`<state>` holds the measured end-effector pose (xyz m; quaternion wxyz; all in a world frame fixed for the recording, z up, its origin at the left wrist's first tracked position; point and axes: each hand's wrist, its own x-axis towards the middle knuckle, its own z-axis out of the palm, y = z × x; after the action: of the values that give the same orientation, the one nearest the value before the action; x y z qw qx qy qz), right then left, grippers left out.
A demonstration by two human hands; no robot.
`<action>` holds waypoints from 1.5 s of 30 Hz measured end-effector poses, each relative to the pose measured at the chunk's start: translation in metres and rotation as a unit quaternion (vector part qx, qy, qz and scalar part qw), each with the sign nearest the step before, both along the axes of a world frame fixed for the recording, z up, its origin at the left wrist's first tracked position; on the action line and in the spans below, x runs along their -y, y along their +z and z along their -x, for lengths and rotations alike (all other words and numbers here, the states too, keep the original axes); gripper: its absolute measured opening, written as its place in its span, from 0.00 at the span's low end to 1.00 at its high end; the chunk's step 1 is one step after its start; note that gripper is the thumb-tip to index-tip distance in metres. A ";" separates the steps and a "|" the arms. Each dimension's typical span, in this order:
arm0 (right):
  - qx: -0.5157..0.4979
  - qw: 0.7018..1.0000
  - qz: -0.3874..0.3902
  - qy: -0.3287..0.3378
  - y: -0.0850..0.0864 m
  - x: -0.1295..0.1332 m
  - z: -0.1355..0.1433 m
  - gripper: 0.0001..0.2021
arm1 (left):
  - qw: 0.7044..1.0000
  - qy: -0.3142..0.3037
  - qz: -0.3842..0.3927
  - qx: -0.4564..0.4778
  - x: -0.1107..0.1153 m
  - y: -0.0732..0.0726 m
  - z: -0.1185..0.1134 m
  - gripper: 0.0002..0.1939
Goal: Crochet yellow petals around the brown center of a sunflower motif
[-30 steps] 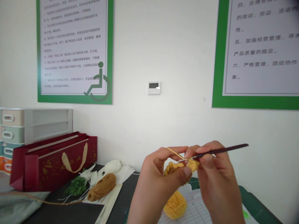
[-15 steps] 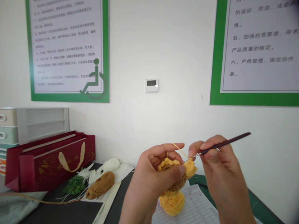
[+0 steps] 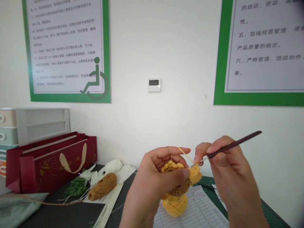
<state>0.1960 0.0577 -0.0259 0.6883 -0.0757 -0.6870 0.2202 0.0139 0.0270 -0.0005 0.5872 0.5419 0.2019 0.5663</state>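
A: Where is the crocheted piece [image 3: 184, 179] located, and how is it gripped?

B: It is held raised above the table, pinched between thumb and fingers of the left hand [image 3: 154, 183]. A knobbly yellow edge over a brown ribbed body is shown. A yellow strand [image 3: 185, 154] is led over the left forefinger.

A: And the right hand [image 3: 228, 177]?

B: It is clenched on a slim dark crochet hook [image 3: 234, 144], whose metal tip is set at the piece's yellow edge.

A: What is seen below?

B: A yellow yarn ball [image 3: 174, 205] is rested on a printed ruled sheet [image 3: 201, 210], beside a green cutting mat [image 3: 268, 215].

A: Further out?

B: A brown yarn skein [image 3: 103, 186], green strands [image 3: 76, 187] and white yarn [image 3: 113, 166] are laid on paper. A red gift bag [image 3: 49, 164] with gold print is stood by a plastic drawer unit [image 3: 35, 125]; contents cannot be seen.

A: Any writing?

B: Two green-framed notices in Chinese are hung on the wall; the left notice [image 3: 64, 47] bears a wheelchair symbol, the right notice [image 3: 266, 47] shows items 五 and 六. A small wall display [image 3: 154, 85] is mounted between them
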 end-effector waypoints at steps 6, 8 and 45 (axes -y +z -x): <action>0.019 0.998 -0.042 -0.042 0.002 0.007 0.000 0.05 | 1.000 0.011 0.003 -0.015 -0.002 -0.002 0.000 0.15; 0.028 0.996 -0.055 -0.064 0.002 0.010 0.001 0.05 | 1.000 0.016 -0.002 -0.018 -0.004 -0.003 0.000 0.15; -0.030 0.919 -0.089 -0.383 -0.003 0.026 0.032 0.03 | 0.980 0.190 -0.056 0.017 0.004 -0.002 -0.015 0.12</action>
<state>0.1644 0.0314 -0.0293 0.7443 -0.2649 -0.6013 -0.1195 0.0285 0.0231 -0.0028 0.4413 0.5157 0.2588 0.6873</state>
